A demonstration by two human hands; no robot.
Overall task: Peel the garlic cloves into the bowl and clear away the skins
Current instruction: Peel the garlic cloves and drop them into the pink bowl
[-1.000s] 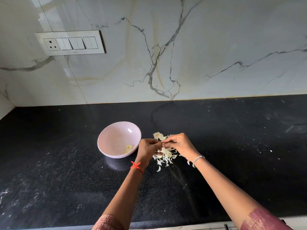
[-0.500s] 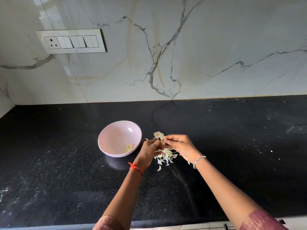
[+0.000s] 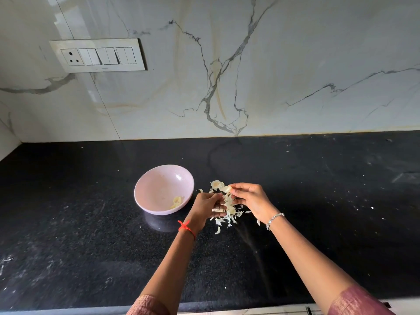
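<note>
**On the black counter: garlic peeling, both hands over the skins**

Head view. Black counter (image 3: 91,235) with a pale pink bowl (image 3: 156,185) left of centre; a few peeled garlic cloves (image 3: 176,202) lie at its near right inner wall. Just right of the bowl, a loose pile of garlic skins (image 3: 228,214) on the counter. Left hand (image 3: 208,206) sits over the pile, fingers curled; whether it grips anything, cannot tell. Right hand (image 3: 251,200) pinches a pale garlic piece (image 3: 226,189) between thumb and fingertips, other fingers loosely bent. Hands close together, not touching the bowl.
</note>
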